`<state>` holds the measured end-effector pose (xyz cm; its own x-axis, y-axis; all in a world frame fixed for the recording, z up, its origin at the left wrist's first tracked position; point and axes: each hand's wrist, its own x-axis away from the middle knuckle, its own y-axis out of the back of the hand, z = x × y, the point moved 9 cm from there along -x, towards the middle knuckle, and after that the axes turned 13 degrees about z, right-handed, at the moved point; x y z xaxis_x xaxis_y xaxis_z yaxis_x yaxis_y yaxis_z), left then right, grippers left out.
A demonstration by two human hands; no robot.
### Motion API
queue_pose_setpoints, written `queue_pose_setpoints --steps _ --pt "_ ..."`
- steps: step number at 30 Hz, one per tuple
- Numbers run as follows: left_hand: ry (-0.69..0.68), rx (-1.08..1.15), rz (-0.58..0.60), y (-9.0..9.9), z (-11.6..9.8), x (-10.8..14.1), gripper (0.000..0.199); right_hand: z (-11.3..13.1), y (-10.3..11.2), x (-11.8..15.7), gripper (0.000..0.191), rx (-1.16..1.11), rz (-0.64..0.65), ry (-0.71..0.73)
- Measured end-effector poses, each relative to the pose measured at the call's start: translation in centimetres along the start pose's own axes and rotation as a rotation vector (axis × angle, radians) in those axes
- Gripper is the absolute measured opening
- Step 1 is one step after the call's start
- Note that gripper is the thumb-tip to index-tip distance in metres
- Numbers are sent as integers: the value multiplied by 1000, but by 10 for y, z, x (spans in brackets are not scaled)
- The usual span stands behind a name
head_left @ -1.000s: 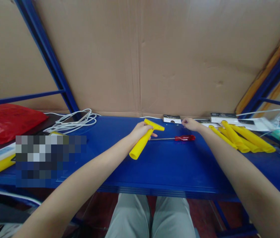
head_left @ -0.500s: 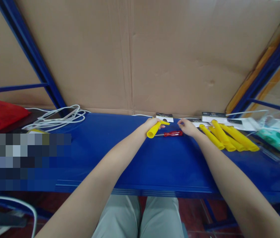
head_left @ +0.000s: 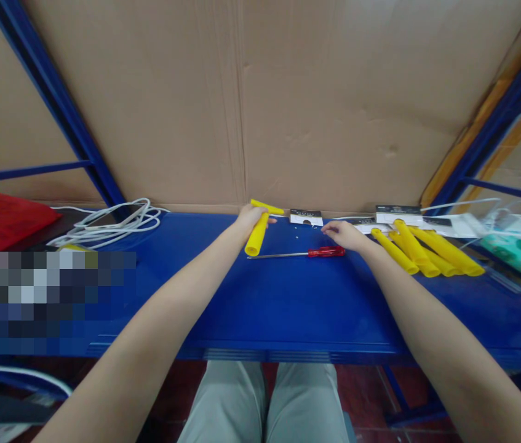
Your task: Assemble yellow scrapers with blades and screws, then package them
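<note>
My left hand (head_left: pixel 248 218) is closed around a yellow T-shaped plastic handle (head_left: pixel 256 239), its wide hollow end toward me and its crossbar at the far side. A screwdriver (head_left: pixel 326 252) with a clear red grip lies on the blue table (head_left: pixel 260 307), its shaft pointing left just below the handle. My right hand (head_left: pixel 344 235) rests low over the table beyond the grip. Its fingertips are pinched together near several tiny pale bits (head_left: pixel 314 227); whatever they hold is too small to name. A black-and-white card (head_left: pixel 306 217) lies behind these bits.
Several more yellow handles (head_left: pixel 426 252) lie in a pile at the right, by more cards (head_left: pixel 398 215) and a green packet (head_left: pixel 513 255). Coiled white cable (head_left: pixel 135 218) and red cloth (head_left: pixel 2 221) are at the left. Cardboard (head_left: pixel 310 104) walls the back between blue posts.
My left hand has moved left with the yellow handle, uncovering the screwdriver's shaft and the tiny bits. My right hand has shifted slightly left, toward the bits.
</note>
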<state>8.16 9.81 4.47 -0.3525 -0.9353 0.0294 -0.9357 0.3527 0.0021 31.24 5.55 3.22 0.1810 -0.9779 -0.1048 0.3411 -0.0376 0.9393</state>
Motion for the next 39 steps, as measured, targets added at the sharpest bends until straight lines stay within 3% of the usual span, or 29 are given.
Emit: queue_pose_setpoints --steps 3,6,10,15,24,30,34,39 --pt "-185 -180 -133 36 -26 16 36 27 -11 -4 29 6 127 116" --pt "-315 -422 -174 52 -43 32 37 52 -25 -7 34 51 236 191" --pt "-473 -862 -149 43 -51 55 30 72 -39 -13 39 138 290 268" --pt "-417 -1212 -143 26 -37 71 29 72 -46 -27 48 250 298 241" --pt "-410 -1330 -56 8 -27 73 33 61 -49 -53 50 229 280 110" --pt "-413 -1296 -14 6 -25 71 31 56 -27 -49 46 121 193 42" --pt "-420 -1269 4 4 -25 72 28 31 -2 -44 45 64 46 -27" --pt "-420 -1262 23 1 -24 72 28 4 -5 -39 50 92 76 -75"
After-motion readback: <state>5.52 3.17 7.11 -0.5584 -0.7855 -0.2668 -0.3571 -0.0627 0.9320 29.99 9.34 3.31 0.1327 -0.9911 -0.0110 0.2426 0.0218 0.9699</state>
